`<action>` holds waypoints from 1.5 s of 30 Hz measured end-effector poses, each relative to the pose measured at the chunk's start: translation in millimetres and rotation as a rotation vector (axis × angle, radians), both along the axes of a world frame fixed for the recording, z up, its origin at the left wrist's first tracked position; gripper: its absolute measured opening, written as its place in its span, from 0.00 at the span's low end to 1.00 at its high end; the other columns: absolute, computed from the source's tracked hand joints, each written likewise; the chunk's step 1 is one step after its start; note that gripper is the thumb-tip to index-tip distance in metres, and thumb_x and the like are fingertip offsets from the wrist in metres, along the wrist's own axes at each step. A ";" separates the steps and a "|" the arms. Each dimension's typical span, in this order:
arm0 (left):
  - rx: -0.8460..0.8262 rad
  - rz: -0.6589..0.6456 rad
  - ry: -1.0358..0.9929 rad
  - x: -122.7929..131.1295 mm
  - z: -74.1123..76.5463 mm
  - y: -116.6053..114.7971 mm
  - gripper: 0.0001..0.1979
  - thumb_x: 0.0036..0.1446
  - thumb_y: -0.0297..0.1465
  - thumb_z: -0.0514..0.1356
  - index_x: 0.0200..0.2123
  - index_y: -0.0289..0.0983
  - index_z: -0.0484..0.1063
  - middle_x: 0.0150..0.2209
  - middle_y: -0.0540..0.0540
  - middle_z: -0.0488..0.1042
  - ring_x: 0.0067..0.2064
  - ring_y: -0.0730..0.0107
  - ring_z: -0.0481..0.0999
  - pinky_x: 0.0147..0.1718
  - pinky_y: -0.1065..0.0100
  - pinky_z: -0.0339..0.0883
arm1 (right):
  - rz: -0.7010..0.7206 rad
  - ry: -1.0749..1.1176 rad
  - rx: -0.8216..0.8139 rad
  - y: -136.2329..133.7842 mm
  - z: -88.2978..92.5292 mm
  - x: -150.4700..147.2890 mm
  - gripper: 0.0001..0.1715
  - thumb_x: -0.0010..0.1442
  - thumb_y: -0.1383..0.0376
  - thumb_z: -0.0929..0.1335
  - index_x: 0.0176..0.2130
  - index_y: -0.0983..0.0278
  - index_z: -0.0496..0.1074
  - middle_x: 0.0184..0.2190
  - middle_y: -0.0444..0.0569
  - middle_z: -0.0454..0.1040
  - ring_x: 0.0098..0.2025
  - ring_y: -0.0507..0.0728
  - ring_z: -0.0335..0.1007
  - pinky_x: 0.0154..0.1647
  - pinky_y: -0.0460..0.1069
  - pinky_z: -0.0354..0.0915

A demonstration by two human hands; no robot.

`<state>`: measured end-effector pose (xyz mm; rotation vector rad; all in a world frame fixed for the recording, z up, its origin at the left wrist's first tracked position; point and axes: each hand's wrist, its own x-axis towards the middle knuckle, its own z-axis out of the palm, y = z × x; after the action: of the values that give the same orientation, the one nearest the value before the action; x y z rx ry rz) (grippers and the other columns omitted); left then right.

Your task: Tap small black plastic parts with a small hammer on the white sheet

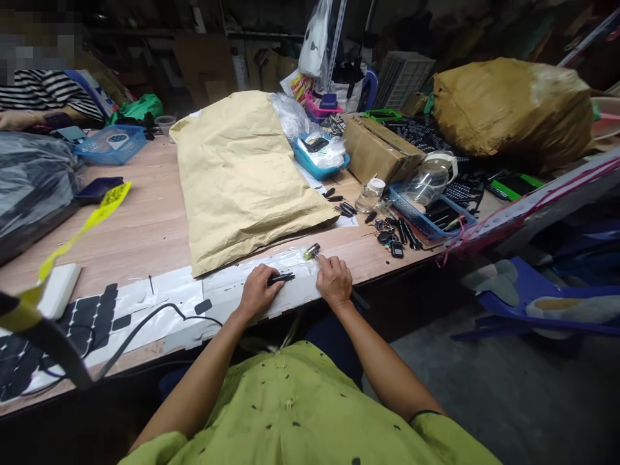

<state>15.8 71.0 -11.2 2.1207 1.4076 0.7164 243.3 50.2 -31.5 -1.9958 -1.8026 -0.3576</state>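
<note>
My left hand (256,292) rests on a white sheet (227,287) at the table's front edge, fingers closed on a small flat black part (281,278). My right hand (333,281) is closed round the handle of a small hammer, whose metal head (311,251) lies just beyond the fingers. The handle's end sticks out past the table edge. The two hands lie close together, the hammer head a little to the right of the black part.
A large tan padded envelope (242,174) lies beyond the hands. Right of it are loose black parts (343,208), a small jar (371,195), a blue tray (426,216) and a cardboard box (380,150). A black cable (145,320) and black pads (92,316) lie left. Another person's striped sleeve (43,93) is far left.
</note>
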 end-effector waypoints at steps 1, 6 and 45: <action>0.005 -0.003 -0.004 0.8 -1.6 1.2 0.06 0.57 0.33 0.63 0.38 0.41 0.76 0.38 0.47 0.76 0.41 0.61 0.74 0.43 0.62 0.69 | 0.000 0.013 0.002 1.1 0.2 1.6 0.23 0.60 0.73 0.65 0.52 0.60 0.78 0.36 0.52 0.71 0.39 0.60 0.61 0.38 0.51 0.54; -0.007 -0.017 -0.015 3.0 -3.4 10.1 0.06 0.55 0.32 0.65 0.38 0.41 0.77 0.36 0.47 0.75 0.41 0.61 0.74 0.43 0.61 0.69 | 0.043 0.199 -0.014 6.1 5.6 12.5 0.22 0.60 0.73 0.65 0.50 0.59 0.79 0.36 0.51 0.74 0.38 0.59 0.65 0.40 0.50 0.60; -0.050 0.027 -0.059 17.0 -3.3 7.5 0.06 0.52 0.30 0.66 0.36 0.41 0.80 0.35 0.48 0.75 0.42 0.60 0.74 0.45 0.61 0.69 | 0.313 0.508 -0.026 -29.1 36.4 -12.3 0.21 0.64 0.69 0.63 0.50 0.58 0.80 0.42 0.50 0.80 0.45 0.58 0.75 0.48 0.50 0.70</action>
<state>32.8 78.4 -14.4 2.0293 1.4106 0.7402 231.0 21.1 4.9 -1.5911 -1.7387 0.2498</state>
